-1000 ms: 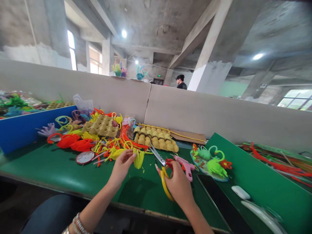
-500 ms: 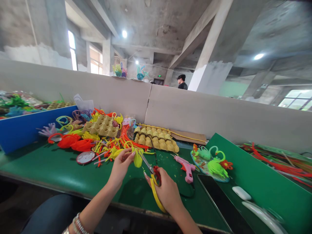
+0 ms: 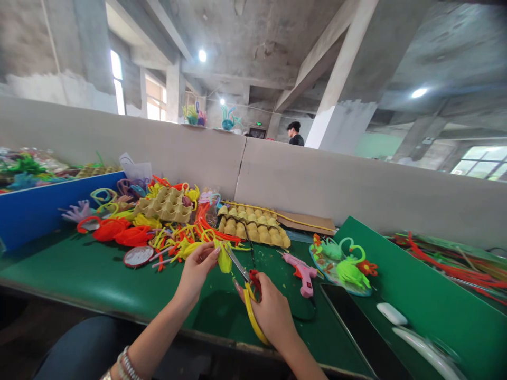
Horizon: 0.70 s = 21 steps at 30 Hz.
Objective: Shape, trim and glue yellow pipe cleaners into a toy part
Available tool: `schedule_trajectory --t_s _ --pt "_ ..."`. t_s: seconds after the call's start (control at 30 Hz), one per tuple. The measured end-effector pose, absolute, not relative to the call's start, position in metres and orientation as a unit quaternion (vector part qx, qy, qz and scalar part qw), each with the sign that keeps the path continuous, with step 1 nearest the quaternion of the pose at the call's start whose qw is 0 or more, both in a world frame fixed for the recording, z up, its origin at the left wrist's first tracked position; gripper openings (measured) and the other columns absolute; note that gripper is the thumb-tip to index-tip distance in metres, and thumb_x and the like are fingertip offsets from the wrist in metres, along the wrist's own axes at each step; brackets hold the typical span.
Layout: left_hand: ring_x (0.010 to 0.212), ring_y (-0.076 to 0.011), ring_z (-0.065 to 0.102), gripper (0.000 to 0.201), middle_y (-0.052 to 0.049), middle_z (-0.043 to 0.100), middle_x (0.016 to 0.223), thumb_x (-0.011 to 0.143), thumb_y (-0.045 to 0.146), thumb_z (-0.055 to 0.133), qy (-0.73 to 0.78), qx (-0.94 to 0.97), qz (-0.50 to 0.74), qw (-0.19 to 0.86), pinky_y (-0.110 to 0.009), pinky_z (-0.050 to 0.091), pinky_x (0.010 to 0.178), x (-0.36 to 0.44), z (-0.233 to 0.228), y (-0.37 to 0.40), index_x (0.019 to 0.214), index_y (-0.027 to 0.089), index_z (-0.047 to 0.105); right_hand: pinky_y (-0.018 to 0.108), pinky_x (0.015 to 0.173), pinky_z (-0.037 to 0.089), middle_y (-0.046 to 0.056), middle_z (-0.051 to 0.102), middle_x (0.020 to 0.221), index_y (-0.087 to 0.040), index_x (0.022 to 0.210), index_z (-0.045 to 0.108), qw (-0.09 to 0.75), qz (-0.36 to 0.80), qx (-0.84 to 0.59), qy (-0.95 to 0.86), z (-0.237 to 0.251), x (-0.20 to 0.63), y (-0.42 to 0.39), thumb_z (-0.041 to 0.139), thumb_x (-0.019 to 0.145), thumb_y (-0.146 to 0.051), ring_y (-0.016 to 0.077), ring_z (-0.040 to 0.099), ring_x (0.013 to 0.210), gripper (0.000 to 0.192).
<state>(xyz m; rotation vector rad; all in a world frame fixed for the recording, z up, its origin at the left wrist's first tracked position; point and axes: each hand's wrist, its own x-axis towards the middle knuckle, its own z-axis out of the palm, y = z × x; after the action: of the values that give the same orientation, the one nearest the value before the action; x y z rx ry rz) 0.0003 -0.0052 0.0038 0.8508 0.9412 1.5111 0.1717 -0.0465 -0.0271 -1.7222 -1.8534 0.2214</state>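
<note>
Scissors left of glue gun, egg trays behind (partition beyond)

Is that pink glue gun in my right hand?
No, your right hand holds the scissors, while the pink glue gun lies apart from it on the green tabletop.

- Craft workshop, by the look of it: raw concrete ceiling, bare beams, pillar painted white only on its lower part.
- Long green work table, backed by a pale partition; blue divider at left, green divider at right.
- On the table: glue gun, scissors, egg trays, heaped bright fuzzy stems.
- Small swan figures on a base.
- More coloured material beyond both dividers.
- Lit exit sign and another person farther back.
</note>
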Motion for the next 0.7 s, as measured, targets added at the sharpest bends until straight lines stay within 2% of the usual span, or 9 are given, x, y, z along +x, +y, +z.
schedule_trajectory --t_s 0.23,0.47,0.7 --pt "0.072 -0.0146 0.064 0.036 -0.002 0.070 0.077 0.054 0.038 0.079 0.374 0.359 0.647 0.559 -0.025 0.050 0.069 0.0005 0.0006 -0.0040 0.080 0.016 0.067 0.027 0.065 0.041 0.006 0.066 0.094 -0.021 0.092 0.052 0.278 0.082 -0.658 -0.695 -0.0252 0.1714 -0.0465 0.050 0.082 -0.038 0.0232 0.064 0.088 0.020" --pt "0.068 -0.0131 0.064 0.041 -0.001 0.070 0.071 0.052 0.037 0.081 0.372 0.339 0.648 0.572 -0.023 0.050 0.067 0.0004 0.0008 -0.0046 0.084 0.015 0.066 0.027 0.064 0.041 0.006 0.067 0.092 -0.021 0.091 0.052 0.278 0.080 -0.657 -0.696 -0.0259 0.1717 -0.0458 0.050 0.082 -0.042 0.0229 0.064 0.086 0.023" --pt "0.067 -0.0127 0.064 0.037 -0.002 0.070 0.072 0.051 0.035 0.081 0.367 0.325 0.646 0.585 -0.023 0.051 0.065 0.0005 -0.0026 -0.0025 0.080 0.015 0.068 0.027 0.065 0.042 0.006 0.066 0.092 -0.021 0.092 0.052 0.277 0.086 -0.657 -0.697 -0.0266 0.1716 -0.0456 0.050 0.082 -0.045 0.0227 0.064 0.086 0.026"
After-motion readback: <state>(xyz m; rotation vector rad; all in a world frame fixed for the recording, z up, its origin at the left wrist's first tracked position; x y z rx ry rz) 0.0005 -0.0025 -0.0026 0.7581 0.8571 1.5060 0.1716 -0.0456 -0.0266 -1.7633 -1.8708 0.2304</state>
